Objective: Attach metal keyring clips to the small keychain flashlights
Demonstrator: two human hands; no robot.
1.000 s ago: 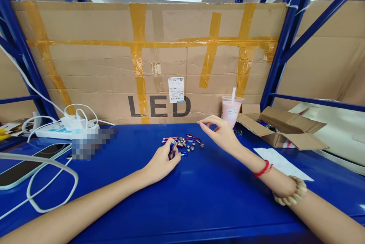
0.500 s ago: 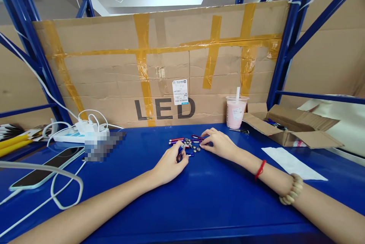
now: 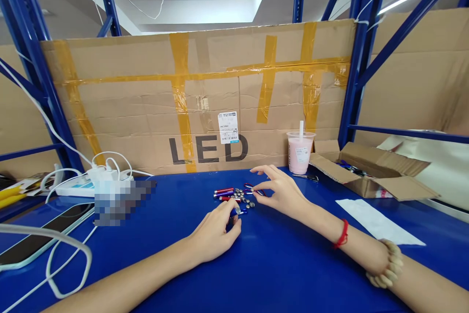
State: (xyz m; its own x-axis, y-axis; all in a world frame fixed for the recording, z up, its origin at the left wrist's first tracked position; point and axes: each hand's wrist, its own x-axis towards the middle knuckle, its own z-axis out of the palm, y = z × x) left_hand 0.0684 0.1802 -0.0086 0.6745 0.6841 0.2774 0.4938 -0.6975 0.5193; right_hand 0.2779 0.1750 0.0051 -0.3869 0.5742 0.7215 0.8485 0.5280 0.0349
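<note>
My left hand (image 3: 216, 230) is closed around a small blue metal tube (image 3: 235, 212), which looks like a mini flashlight body. Its end shows past the index finger. Just beyond it lies another short blue piece (image 3: 243, 212). My right hand (image 3: 280, 191) has thumb and index finger brought together beside the pile; whatever is between the fingertips is too small to make out. Several silver button cells (image 3: 250, 203) lie loose between the hands. Red and purple tubes (image 3: 223, 192) lie left of the cells. Red and dark clips (image 3: 249, 186) are partly hidden behind my right fingers.
A pink drink cup (image 3: 299, 154) stands at the back, with a dark clip (image 3: 307, 177) before it. On the right are an open cardboard box (image 3: 366, 176) and a white paper (image 3: 379, 222). A phone (image 3: 44, 235), white cables and a power strip (image 3: 75, 186) occupy the left.
The view has tilted up a little, so the scene sits lower. My left hand has drawn slightly back toward me with the blue tube. The right hand stays by the cells.
</note>
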